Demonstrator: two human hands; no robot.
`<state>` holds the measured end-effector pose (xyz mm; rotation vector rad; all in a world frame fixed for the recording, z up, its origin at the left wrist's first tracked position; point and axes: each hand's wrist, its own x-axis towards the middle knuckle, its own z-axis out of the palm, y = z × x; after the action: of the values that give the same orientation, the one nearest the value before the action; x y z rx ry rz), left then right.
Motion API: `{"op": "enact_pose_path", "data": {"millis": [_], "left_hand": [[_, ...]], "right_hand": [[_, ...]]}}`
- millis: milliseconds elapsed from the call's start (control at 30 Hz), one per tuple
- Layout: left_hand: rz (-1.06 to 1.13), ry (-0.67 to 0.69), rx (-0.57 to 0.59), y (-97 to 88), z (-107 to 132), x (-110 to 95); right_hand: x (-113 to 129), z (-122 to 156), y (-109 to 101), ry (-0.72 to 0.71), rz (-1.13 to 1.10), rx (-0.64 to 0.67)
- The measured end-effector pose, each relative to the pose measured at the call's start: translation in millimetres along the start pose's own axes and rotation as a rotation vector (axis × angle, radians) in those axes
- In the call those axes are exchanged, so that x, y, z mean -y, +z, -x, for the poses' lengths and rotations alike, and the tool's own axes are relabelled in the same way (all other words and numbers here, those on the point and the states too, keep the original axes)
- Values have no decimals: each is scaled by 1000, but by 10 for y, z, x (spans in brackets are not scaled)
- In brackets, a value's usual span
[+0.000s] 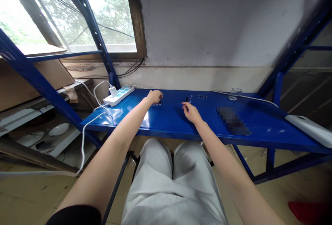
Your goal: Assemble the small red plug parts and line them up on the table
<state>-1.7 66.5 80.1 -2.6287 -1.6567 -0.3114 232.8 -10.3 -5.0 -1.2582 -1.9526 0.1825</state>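
My left hand [155,96] is closed, fingers curled downward over a row of small dark and silvery pieces [156,105] on the blue table [168,121]. A dark piece shows under its fingertips, too small to name; I cannot tell if it is gripped. Farther right, my right hand [191,111] hovers low over the tabletop with its fingers bent together. Just beyond those fingers is a small black piece [186,99], and I cannot make out whether they touch it. Several tiny metallic parts [202,97] lie in rows toward the back.
A white power strip [119,95] with a plug and cables stands at the table's left end. Toward the right are a clear glass [234,94], a blurred-out dark item [233,121] and a white slab-like object [310,129]. Blue metal uprights [89,14] frame both sides.
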Motion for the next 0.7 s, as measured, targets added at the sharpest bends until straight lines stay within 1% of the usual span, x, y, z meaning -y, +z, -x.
{"op": "enact_pose_path", "data": {"millis": [300,367,433,500,600,633,700], "left_hand": [[-59,17,34,62,-38,60],[-65,13,55,55,-26,47],[-77,32,49,37,0,9],[-77,86,-16,19,29,-58],[-40,203,-136,36,58,-217],[-25,241,-150,61,63,-282],[3,294,-129,146,66,-419]], "right_hand": [[-5,2,1,-4,-1,6],[11,3,-8,-5,4,5],[33,5,-26,16,33,-12],[53,9,-53,93,98,-78],[53,13,-99,281,188,-229],[43,12,-111,336,202,-263],[17,9,-126,408,222,-288]]}}
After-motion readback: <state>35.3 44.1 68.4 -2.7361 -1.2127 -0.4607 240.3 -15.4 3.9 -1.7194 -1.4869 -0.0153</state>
